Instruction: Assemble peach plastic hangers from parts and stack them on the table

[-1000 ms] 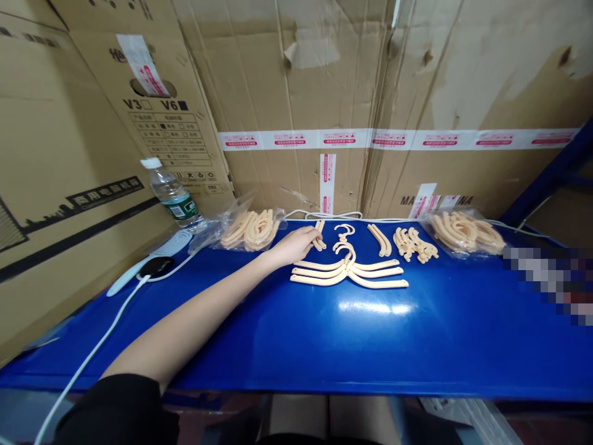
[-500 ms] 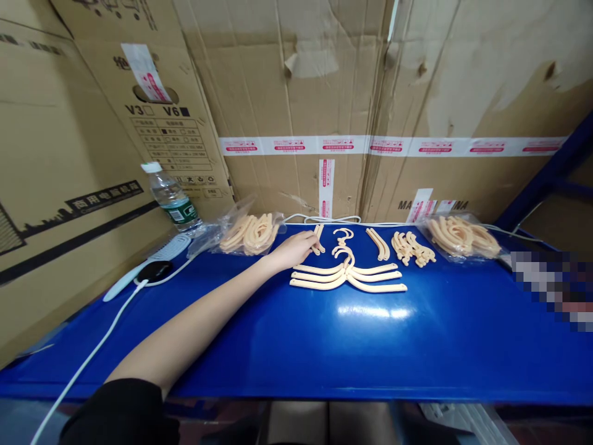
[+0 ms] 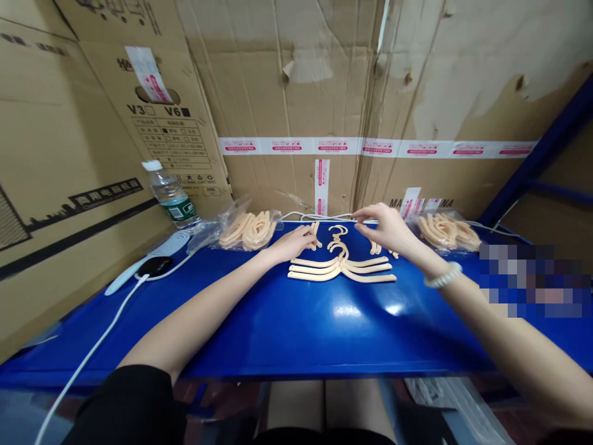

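Observation:
My left hand is closed at the near end of a small group of cream strips, fingertips on them. Above the table, my right hand has its thumb and fingers apart and nothing between them; it partly hides other strips and small pieces beneath. Cream hooks lie between the hands. Nearer to me, several curved arms lie in left and right rows that meet at a centre with hooks on top.
Bags of cream parts lie at the back left and back right. At left are a bottle, a pale blue brush and a black disc with a white cable. Cardboard stands behind the blue table.
My right hand has come into view from the right and is over the strips there. My left hand stays by the left strips. The view has shifted slightly.

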The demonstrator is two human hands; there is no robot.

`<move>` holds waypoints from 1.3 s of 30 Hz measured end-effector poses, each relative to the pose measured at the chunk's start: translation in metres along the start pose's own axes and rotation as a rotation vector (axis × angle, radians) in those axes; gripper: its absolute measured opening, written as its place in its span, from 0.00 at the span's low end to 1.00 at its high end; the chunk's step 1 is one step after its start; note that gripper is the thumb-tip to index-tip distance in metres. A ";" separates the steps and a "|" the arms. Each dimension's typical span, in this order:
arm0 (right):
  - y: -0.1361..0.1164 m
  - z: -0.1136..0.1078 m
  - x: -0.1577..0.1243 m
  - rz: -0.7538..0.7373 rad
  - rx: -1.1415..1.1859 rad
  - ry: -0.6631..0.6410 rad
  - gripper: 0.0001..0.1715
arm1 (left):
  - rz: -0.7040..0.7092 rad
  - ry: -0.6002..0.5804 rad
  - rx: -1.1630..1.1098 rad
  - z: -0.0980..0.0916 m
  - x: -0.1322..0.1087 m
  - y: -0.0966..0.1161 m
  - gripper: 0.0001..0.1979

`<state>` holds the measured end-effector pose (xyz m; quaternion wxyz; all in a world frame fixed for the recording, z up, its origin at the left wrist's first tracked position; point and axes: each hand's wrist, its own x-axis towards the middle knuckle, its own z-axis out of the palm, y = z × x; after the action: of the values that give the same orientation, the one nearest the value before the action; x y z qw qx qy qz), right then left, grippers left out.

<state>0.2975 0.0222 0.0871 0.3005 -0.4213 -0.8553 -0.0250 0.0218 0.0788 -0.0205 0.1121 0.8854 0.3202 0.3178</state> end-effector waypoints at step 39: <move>-0.040 0.064 -0.066 0.718 1.508 0.018 0.22 | -0.506 0.515 -0.836 0.028 -0.049 0.132 0.13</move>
<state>0.2669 -0.0314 0.0079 0.4984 -0.3540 -0.4541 0.6481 0.0760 -0.0539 -0.0130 0.4451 0.5544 0.3866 0.5874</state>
